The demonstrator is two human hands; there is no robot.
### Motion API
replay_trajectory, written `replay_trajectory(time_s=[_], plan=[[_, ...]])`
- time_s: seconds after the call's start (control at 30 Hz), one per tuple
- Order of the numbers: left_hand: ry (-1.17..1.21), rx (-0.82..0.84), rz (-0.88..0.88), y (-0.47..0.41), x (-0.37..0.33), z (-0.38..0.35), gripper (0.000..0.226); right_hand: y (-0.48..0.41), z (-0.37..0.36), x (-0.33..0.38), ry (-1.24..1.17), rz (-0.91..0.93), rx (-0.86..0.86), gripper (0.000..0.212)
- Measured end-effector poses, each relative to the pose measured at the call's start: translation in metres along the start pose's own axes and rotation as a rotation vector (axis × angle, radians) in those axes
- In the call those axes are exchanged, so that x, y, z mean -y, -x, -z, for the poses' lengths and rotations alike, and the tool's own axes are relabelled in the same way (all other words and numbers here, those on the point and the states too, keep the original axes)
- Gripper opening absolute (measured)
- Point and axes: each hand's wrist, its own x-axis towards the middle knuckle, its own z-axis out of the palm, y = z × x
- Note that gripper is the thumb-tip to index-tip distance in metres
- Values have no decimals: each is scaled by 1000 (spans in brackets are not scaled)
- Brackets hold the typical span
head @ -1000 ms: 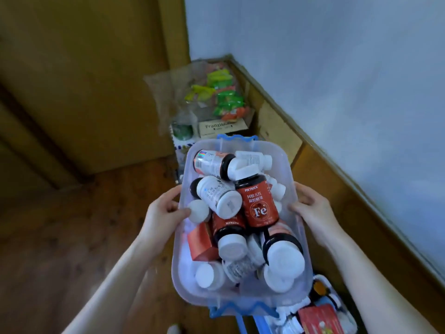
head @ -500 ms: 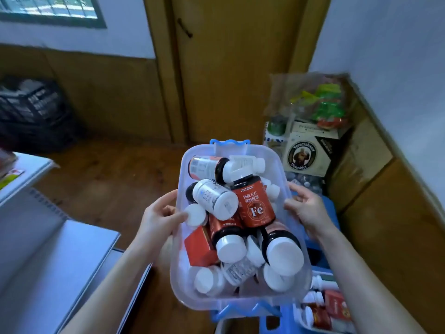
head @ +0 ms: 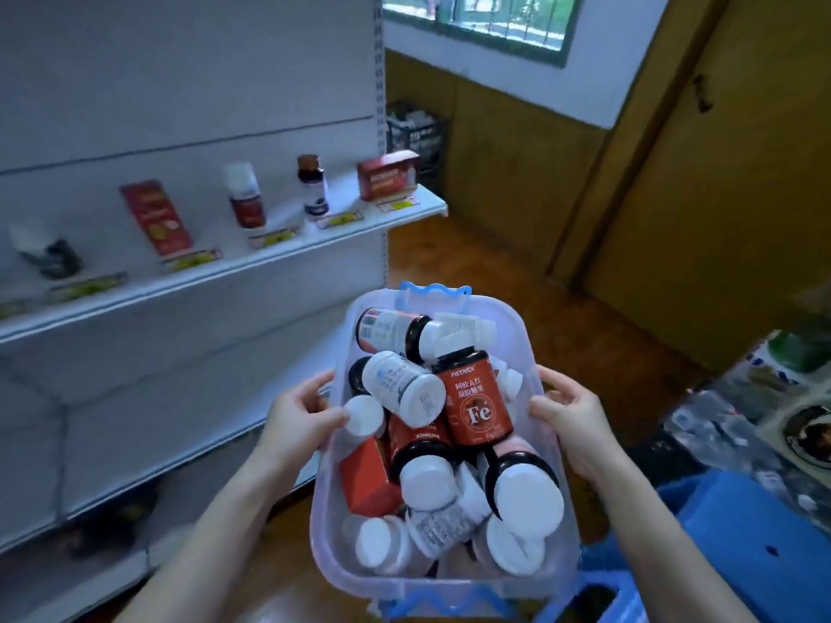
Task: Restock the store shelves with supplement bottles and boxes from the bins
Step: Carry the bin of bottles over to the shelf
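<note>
A clear plastic bin (head: 546, 442) with blue handles is held in front of me at waist height. My left hand (head: 299, 418) grips its left rim and my right hand (head: 569, 413) grips its right rim. Inside lie several supplement bottles with white caps, among them a red bottle marked Fe (head: 476, 406), a white bottle (head: 402, 388) and a red box (head: 366, 476). White store shelves (head: 279, 258) stand to the left; the upper shelf carries a few spaced bottles and two red boxes (head: 389, 175).
A wooden door (head: 719, 173) and wood-panelled wall are ahead on the right. A black crate (head: 416, 132) stands in the far corner. Blue bins (head: 742, 532) and clutter lie low at the right. The lower shelf boards hold little.
The view has swung left from the corner and door towards the white shelves. Both hands keep the same hold on the bin, which stays in front of me.
</note>
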Motion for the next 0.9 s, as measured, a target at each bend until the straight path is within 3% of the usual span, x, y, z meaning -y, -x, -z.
replay_trajectory(time_s=[0.23,0.43,0.6,0.9], plan=[[12,-364,-35,80,28,76,59,11,-83,6,67,1,288,46],[77,-564,-53,141,53,152,55,36,-177,4,198,30,479,51],[149,-746,-52,201,74,231,56,83,-286,1,246,43,681,53],[128,-1001,37,300,115,404,55,202,-487,-28,309,49,873,51]])
